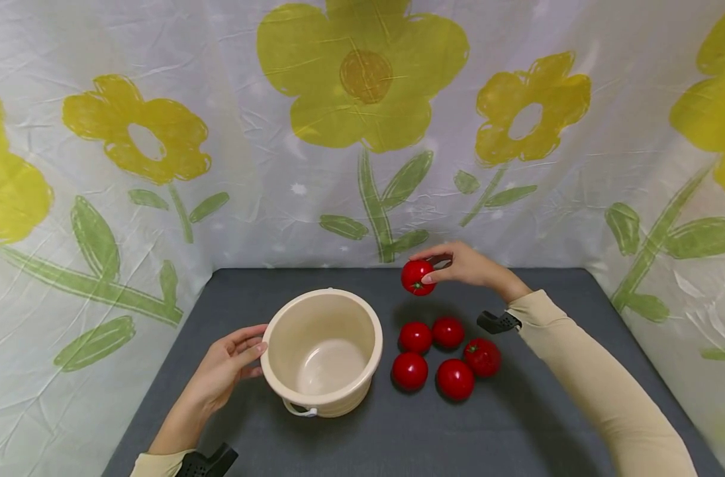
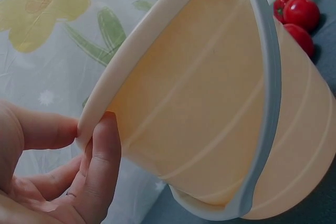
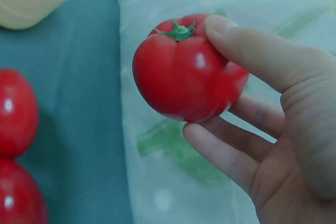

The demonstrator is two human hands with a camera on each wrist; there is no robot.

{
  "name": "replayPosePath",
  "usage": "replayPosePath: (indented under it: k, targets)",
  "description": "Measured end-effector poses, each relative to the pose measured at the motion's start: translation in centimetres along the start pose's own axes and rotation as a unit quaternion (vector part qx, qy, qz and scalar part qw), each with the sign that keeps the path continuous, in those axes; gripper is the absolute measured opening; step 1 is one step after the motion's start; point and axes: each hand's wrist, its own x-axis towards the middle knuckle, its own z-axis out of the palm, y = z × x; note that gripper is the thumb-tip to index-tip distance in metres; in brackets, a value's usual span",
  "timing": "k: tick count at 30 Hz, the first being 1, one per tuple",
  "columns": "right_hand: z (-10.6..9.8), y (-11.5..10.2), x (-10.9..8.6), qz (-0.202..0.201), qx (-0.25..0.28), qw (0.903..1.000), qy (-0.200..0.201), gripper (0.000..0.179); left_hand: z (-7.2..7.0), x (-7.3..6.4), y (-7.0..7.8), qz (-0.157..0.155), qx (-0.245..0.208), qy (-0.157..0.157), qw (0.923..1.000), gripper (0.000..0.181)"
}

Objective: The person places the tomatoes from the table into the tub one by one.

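A cream bucket [image 1: 320, 354] stands upright on the dark table, and nothing shows inside it. At its left side my left hand [image 1: 234, 361] pinches the rim; the left wrist view has the thumb and fingers [image 2: 105, 156] on either side of the bucket's rim [image 2: 113, 82]. My right hand [image 1: 460, 265] holds a red tomato [image 1: 418, 277] with a green stem up off the table, right of the bucket. Thumb and fingertips grip this tomato [image 3: 184, 72] in the right wrist view. Below it, several more tomatoes [image 1: 455, 379] lie together on the table.
The dark cloth-covered table [image 1: 487, 437] meets a pale curtain [image 1: 249, 199] printed with yellow flowers at the back and sides. A grey-white handle [image 2: 270, 93] hangs down against the bucket's outside. Black wrist devices [image 1: 498, 322] sit on both sleeves.
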Motion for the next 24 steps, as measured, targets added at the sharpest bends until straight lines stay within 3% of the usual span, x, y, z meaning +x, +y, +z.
replayPosePath:
  k: [10,24]
  targets:
    - [1.3,-4.2,2.2,-0.026,0.004,0.9992,-0.031,0.049,0.1,-0.1,0.2,0.002,-0.006,0.001,1.0000,0.056]
    - [4.5,-8.3,5.3,-0.106,0.023,0.9906,-0.084,0.048,0.2,0.0,-0.1,-0.004,0.006,0.009,0.9999,0.053]
